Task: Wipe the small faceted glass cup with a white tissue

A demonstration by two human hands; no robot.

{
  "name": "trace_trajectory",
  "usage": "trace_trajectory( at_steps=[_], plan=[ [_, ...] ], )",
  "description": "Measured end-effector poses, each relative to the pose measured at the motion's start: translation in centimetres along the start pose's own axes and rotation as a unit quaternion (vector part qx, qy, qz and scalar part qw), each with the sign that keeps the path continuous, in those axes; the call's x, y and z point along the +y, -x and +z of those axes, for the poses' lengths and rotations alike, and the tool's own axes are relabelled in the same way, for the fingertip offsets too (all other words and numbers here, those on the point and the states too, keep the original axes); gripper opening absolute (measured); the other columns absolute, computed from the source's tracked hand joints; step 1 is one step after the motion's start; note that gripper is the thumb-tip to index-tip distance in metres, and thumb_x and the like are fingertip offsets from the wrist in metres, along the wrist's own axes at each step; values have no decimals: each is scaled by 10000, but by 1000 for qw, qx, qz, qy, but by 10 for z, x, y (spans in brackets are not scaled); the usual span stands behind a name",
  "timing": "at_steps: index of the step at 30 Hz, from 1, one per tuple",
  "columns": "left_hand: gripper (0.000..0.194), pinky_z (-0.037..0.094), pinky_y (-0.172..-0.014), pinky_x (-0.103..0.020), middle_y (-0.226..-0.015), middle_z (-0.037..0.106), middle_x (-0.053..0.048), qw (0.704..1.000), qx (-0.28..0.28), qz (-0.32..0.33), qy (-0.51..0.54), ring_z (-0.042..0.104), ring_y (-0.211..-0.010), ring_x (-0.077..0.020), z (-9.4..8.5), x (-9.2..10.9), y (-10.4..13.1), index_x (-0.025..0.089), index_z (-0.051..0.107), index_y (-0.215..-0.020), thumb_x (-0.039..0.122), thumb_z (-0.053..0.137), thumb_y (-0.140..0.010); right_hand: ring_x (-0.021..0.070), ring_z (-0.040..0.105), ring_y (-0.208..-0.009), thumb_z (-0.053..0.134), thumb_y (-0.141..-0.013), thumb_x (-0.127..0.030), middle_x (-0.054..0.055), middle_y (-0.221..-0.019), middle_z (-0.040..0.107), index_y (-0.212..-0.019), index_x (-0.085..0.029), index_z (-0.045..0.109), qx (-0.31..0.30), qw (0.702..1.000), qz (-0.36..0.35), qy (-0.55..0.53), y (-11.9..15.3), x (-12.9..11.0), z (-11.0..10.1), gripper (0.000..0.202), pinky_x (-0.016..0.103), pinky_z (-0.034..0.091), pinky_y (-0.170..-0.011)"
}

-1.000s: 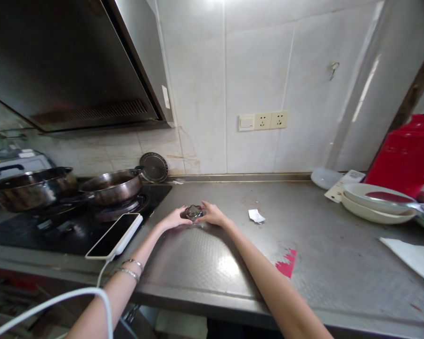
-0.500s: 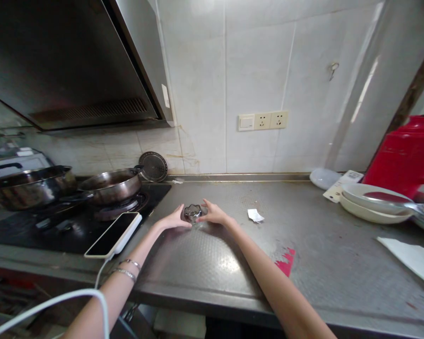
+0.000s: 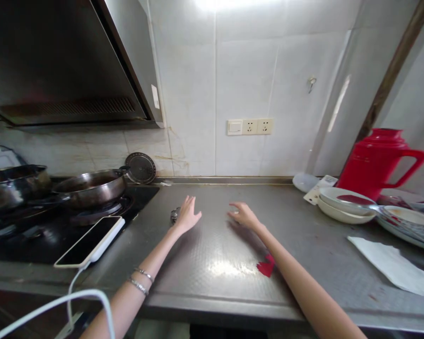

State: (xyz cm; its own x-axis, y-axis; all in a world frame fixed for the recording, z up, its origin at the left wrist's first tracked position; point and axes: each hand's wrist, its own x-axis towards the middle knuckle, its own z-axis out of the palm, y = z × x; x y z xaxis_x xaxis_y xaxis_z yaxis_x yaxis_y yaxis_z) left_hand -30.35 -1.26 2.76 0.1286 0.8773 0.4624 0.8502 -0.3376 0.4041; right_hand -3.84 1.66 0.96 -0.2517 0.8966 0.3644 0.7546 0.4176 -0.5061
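On the steel counter (image 3: 212, 273), my left hand (image 3: 188, 217) is held with its fingers stretched out and the thumb apart, empty. Just left of it sits a small shiny dish with a wavy rim (image 3: 174, 215), partly covered by the hand. My right hand (image 3: 245, 216) hovers over the counter, thumb and fingers apart and slightly curled. A bit of white scrap paper (image 3: 235, 213) shows by its fingers, the remainder hidden; I cannot tell whether they touch. Below the right wrist lies a torn red piece (image 3: 266, 266).
To the left are a steel pan (image 3: 95, 190) on the stove and a phone (image 3: 90, 242) with a white cable (image 3: 56, 301). On the right stand a red thermos jug (image 3: 371, 165), stacked bowls (image 3: 346, 214), a plate (image 3: 410, 233) and white paper (image 3: 392, 263).
Both hands have come away from the wavy-rimmed dish; the right has moved right to the white scrap, and the left is now right of the dish. The view has shifted to the right.
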Motion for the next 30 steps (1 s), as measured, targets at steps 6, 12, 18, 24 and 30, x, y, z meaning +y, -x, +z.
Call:
trace_trajectory(
  at_steps=[6,12,18,24,30],
  plan=[
    [655,154,-1147,-425,-1460,349,-209,983,-153,-2,103,181,-1410,-338,46,43,4,47,457,-1312,362,560,-748,295,527,-1165,666,-717,-300,127,-1177,645,-1205,-155,610,-7,999,34,40,15,10,-4,513,348,398,-967],
    [547,129,-1150,-429,-1452,382,-170,969,-166,-56,176,197,-1410,-321,66,45,0,96,509,-1261,351,531,-778,265,616,-1030,659,-684,-248,117,-1106,679,-1225,-165,597,-22,999,43,16,15,10,-6,550,307,448,-878],
    [447,115,-1160,-429,-1413,446,-162,963,-122,-79,228,230,-1403,-300,69,44,-2,99,557,-1208,272,521,-798,248,599,-1072,578,-698,-102,128,-1142,665,-1237,-117,571,-7,998,25,-61,11,5,-6,539,341,439,-942],
    [473,415,-1015,-367,-1320,546,-144,919,-104,-109,365,535,-1192,-240,56,55,-3,132,494,-1282,226,513,-819,176,666,-907,567,-751,-133,104,-1162,655,-1331,-141,442,-17,968,16,-250,6,-17,5,593,303,545,-774],
    [419,540,-667,-306,-986,685,-111,787,-197,-166,560,656,-737,-170,51,63,5,126,592,-1134,309,652,-761,194,677,-896,633,-710,-176,113,-1132,665,-1268,-143,498,-54,910,-11,-410,8,-30,2,574,351,547,-819]
  ],
)
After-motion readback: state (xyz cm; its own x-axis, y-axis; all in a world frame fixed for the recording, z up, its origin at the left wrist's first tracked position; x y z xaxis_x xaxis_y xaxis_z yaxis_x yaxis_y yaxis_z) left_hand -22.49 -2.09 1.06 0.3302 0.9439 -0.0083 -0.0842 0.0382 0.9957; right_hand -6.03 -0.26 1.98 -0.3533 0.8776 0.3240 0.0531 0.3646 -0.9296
